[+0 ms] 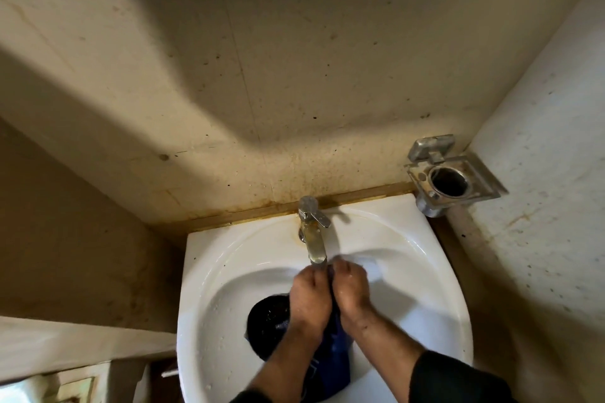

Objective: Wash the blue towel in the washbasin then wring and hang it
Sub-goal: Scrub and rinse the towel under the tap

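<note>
Facing: a stained beige wall [262,91] in a tight corner, with a speckled white side wall [540,141] on the right
Basin: white washbasin [425,288] set against the beige wall, its bowl wet and glossy
Tap: metal tap [312,232] at the back rim, spout reaching out over the bowl, rust-coloured staining at its base
Holder: metal wall holder [451,177] with a round opening, fixed in the corner above the basin's right rear
Towel: blue towel [334,357] bunched in the bowl, a dark wet mass lying left of the wrists, a blue fold hanging down between the forearms
Left hand: left hand [309,296] clenched around the towel's upper part, just below the spout
Right hand: right hand [352,288] curled on the same bunch, knuckles close beside the left
Sleeves: dark sleeve [458,379] on the right forearm
</note>
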